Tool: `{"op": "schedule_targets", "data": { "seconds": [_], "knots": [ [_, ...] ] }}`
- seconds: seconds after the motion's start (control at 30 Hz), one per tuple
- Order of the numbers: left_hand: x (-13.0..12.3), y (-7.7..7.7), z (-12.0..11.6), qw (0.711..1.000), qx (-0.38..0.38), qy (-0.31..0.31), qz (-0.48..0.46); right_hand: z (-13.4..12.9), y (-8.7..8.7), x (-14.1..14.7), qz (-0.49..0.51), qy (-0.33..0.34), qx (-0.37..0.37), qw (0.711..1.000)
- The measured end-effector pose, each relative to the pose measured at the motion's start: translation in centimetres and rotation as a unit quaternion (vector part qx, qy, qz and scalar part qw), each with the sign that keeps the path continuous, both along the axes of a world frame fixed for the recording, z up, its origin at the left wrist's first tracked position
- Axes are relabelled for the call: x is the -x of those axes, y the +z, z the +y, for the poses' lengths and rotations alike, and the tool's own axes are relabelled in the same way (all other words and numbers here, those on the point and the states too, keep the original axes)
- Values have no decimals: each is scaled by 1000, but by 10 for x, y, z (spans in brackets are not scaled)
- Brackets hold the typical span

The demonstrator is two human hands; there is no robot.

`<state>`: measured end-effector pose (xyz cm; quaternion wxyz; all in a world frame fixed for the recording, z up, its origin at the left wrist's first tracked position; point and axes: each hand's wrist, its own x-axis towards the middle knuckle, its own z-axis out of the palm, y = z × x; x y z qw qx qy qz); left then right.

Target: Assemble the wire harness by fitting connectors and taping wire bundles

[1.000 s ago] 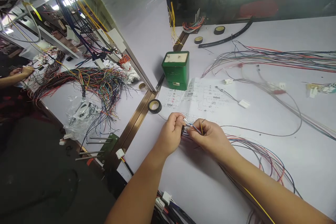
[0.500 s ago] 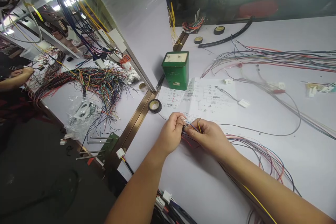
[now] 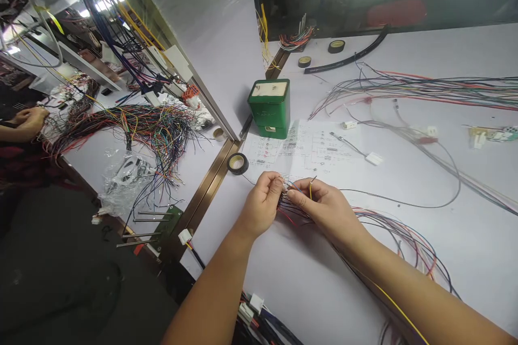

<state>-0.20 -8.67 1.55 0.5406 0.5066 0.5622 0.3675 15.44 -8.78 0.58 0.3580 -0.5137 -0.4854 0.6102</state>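
Small dark connector (image 3: 279, 202), mostly hidden by fingers, sits above the white counter (image 3: 291, 275), its visible edge running roughly near-to-far, wires (image 3: 292, 206) leaving rightward. Bare surface lies nearer the person. The left hand (image 3: 260, 206) pinches it closed; the right hand (image 3: 328, 207), nearly closed, grips a thin yellow wire (image 3: 311, 190).

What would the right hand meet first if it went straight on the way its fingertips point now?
Most likely the left hand, just across from the right hand, with the dark connector it grips close to that line. One view leaves the depth between them unclear.
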Motion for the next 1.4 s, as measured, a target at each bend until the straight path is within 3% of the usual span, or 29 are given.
{"op": "schedule_targets", "data": {
  "seconds": [0.23,0.43,0.6,1.0,1.4],
  "knots": [
    [-4,3,2,982,112,53,-140,-1,2,-1,-9,-52,-128,990],
    [-2,2,5,958,176,87,-209,-7,6,0,2,43,-208,977],
    [-1,2,6,956,186,81,-214,-7,6,2,-38,49,-197,979],
    [-6,6,4,966,162,80,-188,-7,6,5,-61,61,-173,981],
    [-7,-4,0,996,40,61,-57,-10,2,11,-105,80,-199,971]
  ]
}}
